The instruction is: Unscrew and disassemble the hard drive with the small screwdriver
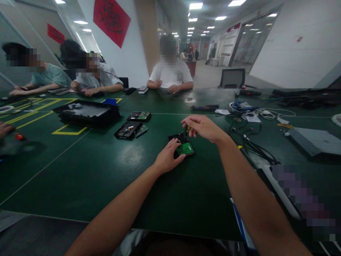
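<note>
"While both hands are occupied with one small object, can you tell me how far the work has advanced?"

"I judge that it is somewhere in the middle. The green circuit board [188,149] is still sitting on the hard drive [174,136], so these two are not separated. The screwdriver [188,128] stands over them with its shaft pointing down. Whether any screw is already out, I cannot tell, because such details are too small."

"And how is the grip of each hand?"

"The right hand [204,128] pinches the screwdriver's handle between thumb and fingers. The left hand [168,156] holds the drive at its left side, with fingers over the top and the thumb at the near edge."

"Where is this drive exactly, and how does it look?"

"It lies on the dark green table [207,199], in front of the person, below the right hand. Its visible side is partly black and partly bright green, with a small pale mark on the board. Well apart, to the left, there is a black drive [127,131] with a separate board [141,131] just beside it; perhaps that one is already taken apart, but this is only my judgement."
</note>
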{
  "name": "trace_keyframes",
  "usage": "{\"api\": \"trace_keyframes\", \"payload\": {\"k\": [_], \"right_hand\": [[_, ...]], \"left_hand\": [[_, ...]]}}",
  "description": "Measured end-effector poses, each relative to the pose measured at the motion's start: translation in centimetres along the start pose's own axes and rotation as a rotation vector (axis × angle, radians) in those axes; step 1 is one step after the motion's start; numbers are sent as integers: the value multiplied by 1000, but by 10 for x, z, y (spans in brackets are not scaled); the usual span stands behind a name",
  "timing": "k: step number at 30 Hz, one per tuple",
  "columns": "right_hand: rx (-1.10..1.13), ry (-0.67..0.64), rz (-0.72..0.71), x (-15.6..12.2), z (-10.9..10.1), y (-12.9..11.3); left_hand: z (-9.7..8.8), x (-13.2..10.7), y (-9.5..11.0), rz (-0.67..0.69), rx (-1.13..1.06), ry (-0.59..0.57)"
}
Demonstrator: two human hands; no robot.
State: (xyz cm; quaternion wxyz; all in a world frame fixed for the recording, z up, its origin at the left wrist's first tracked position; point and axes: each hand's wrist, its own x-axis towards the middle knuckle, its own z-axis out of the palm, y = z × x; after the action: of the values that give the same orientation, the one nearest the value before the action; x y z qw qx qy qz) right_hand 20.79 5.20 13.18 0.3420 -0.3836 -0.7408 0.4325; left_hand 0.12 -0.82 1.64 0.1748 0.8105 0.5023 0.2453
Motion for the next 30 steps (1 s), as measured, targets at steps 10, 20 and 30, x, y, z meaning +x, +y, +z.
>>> {"api": "trace_keyframes", "payload": {"k": [10,20,30], "right_hand": [[-154,103,28,0,-1,0],[17,-7,32,-1,3,-1],[-188,118,-8,2,-2,6]], "left_hand": [[-1,0,1,-1,-2,3],[-1,0,1,3,-6,-4],[-3,0,2,-12,3,-16]]}}
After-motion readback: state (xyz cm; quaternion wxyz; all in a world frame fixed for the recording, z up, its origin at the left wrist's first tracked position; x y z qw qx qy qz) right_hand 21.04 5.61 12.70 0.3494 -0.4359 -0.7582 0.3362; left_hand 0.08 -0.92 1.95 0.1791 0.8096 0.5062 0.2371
